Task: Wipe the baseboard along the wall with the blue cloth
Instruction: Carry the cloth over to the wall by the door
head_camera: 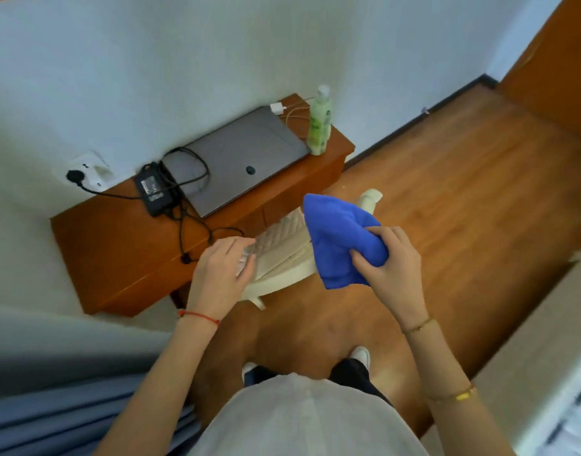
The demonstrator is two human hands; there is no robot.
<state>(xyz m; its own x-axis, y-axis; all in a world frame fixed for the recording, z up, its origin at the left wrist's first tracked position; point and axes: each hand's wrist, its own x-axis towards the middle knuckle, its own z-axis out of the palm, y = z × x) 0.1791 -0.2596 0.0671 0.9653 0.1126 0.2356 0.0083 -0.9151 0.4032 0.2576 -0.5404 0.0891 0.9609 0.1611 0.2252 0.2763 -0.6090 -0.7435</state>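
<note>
We see the person standing on the wooden floor [447,199], looking down at both hands. The right hand [389,261] holds the blue cloth [338,238] bunched in a closed grip, fingers and thumb curled round its lower right part, while the loose end of the cloth points up toward 11 o'clock from that grip. The left hand [221,268] rests with relaxed, fairly straight fingers on the back of a cream plastic chair [282,255], holding nothing that we can make out. The relation that governs the coming move is this: the dark baseboard [424,118] lies well apart from the cloth, toward 1 o'clock from the right-hand grip, and its long axis runs along the foot of the white wall [216,60] from about 7 o'clock to 1 o'clock. We judge the right hand the nearer one to it, and wiping not yet begun; the person would need to bend low to bring cloth to board. Further left, the baseboard is hidden behind a low wooden tabletop [118,251] at 10 o'clock from the cloth. That tabletop carries a closed grey laptop [239,159], a black power adapter [154,189] with its cables, and one container, a green bottle [319,121] standing upright at the far right end; its contents we cannot tell.
</note>
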